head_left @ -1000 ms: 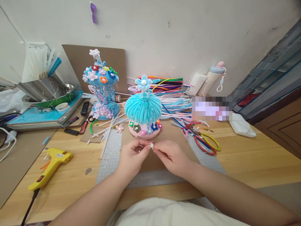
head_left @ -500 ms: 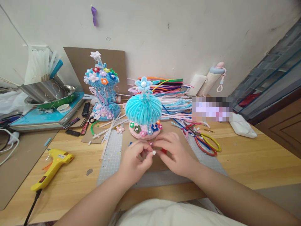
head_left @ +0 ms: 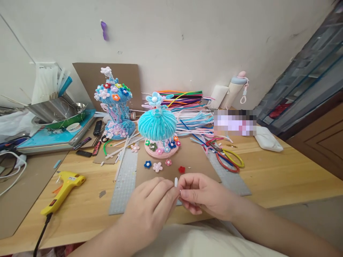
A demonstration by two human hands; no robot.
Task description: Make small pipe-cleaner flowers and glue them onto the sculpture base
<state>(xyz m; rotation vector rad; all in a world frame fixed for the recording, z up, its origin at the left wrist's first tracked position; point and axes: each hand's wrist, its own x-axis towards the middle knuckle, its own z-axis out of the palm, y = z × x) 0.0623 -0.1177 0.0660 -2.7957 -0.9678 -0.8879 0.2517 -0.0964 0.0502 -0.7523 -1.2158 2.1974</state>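
Glue gun (head_left: pixel 64 191) lies on the surface (head_left: pixel 91 217), far left in my feed, well apart from both hands. Blue flower (head_left: pixel 147 164) is on the cardboard (head_left: pixel 206 167), white centre up. Left hand (head_left: pixel 154 207) just nearer me: back up, fingers curled over, tips hidden. Can't tell how tightly they're closed or on what. Beyond it, pale pink flower (head_left: pixel 157 166), then small pink flower (head_left: pixel 168 162); behind those, turquoise model (head_left: pixel 157 125), fuzzy ribbed cap, flower-covered pink base.

White bit (head_left: pixel 176 181) is between the hands, right at the left fingertips. I read the step as fine fingertip work on it. I'd brace the hands on each other, pinch low, go light so it doesn't bend or ping off, roll the left wrist so I can see the contact, and work over the cardboard to catch drops. Looks: slim, plain, near upright, lower end hidden.

Red flower (head_left: pixel 181 169) just past it. Right hand (head_left: pixel 205 194): thumb and bent forefinger nearly together, rest curled beneath; pale speck at the thumb tip, can't tell if gripped. Scissors (head_left: pixel 224 150) farther right, untouched.
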